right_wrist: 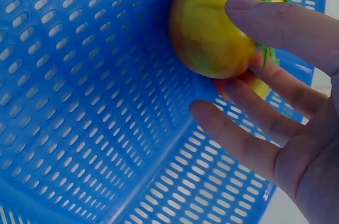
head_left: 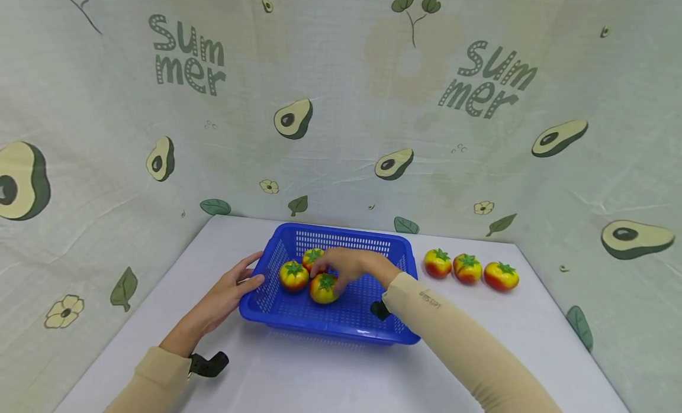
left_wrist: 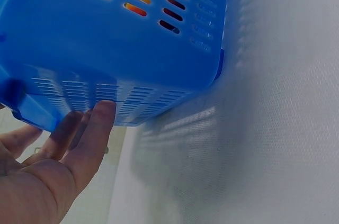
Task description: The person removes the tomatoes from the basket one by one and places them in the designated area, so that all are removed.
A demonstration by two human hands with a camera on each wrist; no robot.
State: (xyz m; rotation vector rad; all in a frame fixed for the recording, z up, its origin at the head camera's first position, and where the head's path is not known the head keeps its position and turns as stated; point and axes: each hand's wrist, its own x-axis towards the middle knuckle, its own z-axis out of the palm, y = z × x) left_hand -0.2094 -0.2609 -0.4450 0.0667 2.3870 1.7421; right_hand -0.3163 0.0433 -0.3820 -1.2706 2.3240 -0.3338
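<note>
A blue perforated plastic basket (head_left: 341,334) stands on the white table with three red-and-yellow tomatoes inside. My right hand (head_left: 343,262) reaches in over its right side and holds the nearest tomato (head_left: 322,290) between thumb and fingers. In the right wrist view the thumb lies on that tomato's yellow side, while the lower fingers (right_wrist: 238,134) spread away from it. Another tomato (head_left: 293,276) sits to its left and one more tomato (head_left: 311,257) behind, partly covered by the hand. My left hand (head_left: 237,291) grips the basket's left rim, thumb on top and fingers along the outer wall.
Three more tomatoes stand in a row right of the basket: a left tomato (head_left: 437,263), a middle tomato (head_left: 467,268) and a right tomato (head_left: 501,276). A printed cloth (head_left: 341,81) with avocados and lettering hangs around the back and sides of the table (head_left: 298,377).
</note>
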